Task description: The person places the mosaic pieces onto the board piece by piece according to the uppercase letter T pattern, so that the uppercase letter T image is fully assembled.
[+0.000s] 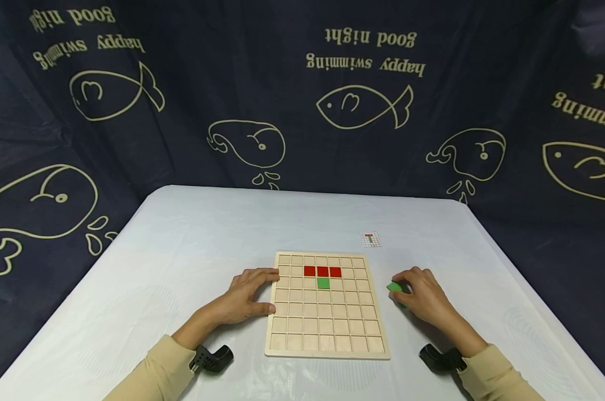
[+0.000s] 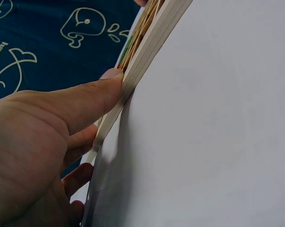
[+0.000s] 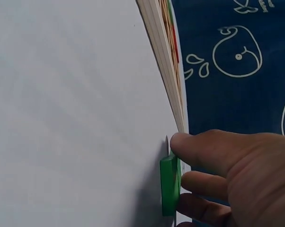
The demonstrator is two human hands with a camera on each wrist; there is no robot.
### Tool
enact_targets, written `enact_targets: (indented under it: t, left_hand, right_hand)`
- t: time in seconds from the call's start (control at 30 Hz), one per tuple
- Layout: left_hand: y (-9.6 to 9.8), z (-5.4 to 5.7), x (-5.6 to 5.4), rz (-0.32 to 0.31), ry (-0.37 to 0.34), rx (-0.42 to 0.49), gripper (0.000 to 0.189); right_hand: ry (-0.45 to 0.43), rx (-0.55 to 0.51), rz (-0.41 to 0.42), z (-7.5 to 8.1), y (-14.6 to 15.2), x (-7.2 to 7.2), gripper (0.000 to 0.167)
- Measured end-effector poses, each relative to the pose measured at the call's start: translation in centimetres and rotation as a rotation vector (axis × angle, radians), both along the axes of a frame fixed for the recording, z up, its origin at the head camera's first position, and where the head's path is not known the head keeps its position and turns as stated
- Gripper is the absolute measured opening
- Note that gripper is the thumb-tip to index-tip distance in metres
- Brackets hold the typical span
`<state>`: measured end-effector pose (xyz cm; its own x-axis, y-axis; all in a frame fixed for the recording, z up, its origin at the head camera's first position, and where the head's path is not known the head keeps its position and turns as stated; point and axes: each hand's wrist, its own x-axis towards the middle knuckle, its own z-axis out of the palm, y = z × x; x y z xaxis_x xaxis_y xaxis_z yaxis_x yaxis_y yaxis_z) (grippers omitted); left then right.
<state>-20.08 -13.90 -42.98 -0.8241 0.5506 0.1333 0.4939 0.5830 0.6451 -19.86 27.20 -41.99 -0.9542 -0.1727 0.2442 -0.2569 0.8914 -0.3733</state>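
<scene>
A wooden grid board lies flat on the table. Three red square tiles form a row near its far side, and one green tile sits directly below the middle one. My left hand rests at the board's left edge, its thumb and fingers spread apart along the frame; the left wrist view shows the thumb touching that frame. To the right of the board, my right hand pinches a green tile between thumb and fingers. Another green piece stands out just below this grip, partly hidden by the hand.
A small card with a printed grid and a red and green T pattern lies beyond the board's far right corner. White cloth covers the table. A dark curtain with fish drawings hangs behind it.
</scene>
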Motion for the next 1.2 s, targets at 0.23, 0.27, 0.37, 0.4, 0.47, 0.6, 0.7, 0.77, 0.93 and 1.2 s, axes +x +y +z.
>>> enact_targets:
  t: [0.23,0.27,0.37,0.4,0.47,0.6,0.7,0.77,0.93,1.2]
  left_hand:
    - [0.0,-0.08,-0.02,0.0,-0.002,0.006,0.061]
    - [0.01,-0.08,-0.03,0.0,-0.001,0.007,0.062]
    - [0.02,-0.06,-0.02,0.0,0.001,0.009,0.062]
    - [0.03,-0.05,-0.01,0.0,0.002,0.009,0.062]
    - [0.04,-0.01,0.01,0.0,0.002,0.009,0.062]
    - [0.05,0.03,0.04,0.0,0.001,0.009,0.061]
    - [0.05,0.02,0.02,0.001,0.001,0.007,0.062]
    - [0.05,0.01,0.0,0.002,0.003,0.005,0.062]
    - [0.06,0.0,0.0,0.006,0.008,0.001,0.062]
    - [0.08,0.08,0.04,0.009,0.007,0.0,0.062]
  right_hand:
    - [0.004,0.008,-0.024,-0.01,0.22,0.07,0.03]
    - [0.004,0.009,-0.025,-0.02,0.25,0.08,0.03]
    - [0.009,0.013,-0.03,-0.08,0.32,0.09,0.029]
    - [0.011,0.014,-0.03,-0.09,0.34,0.09,0.029]
    - [0.01,0.015,-0.034,-0.1,0.34,0.15,0.029]
    - [0.014,0.015,-0.044,-0.15,0.35,0.28,0.028]
    - [0.021,0.014,-0.047,-0.24,0.41,0.29,0.027]
    - [0.024,0.014,-0.047,-0.3,0.45,0.27,0.026]
    - [0.023,0.009,-0.04,-0.39,0.52,0.26,0.025]
    - [0.026,0.007,-0.034,-0.54,0.56,0.21,0.023]
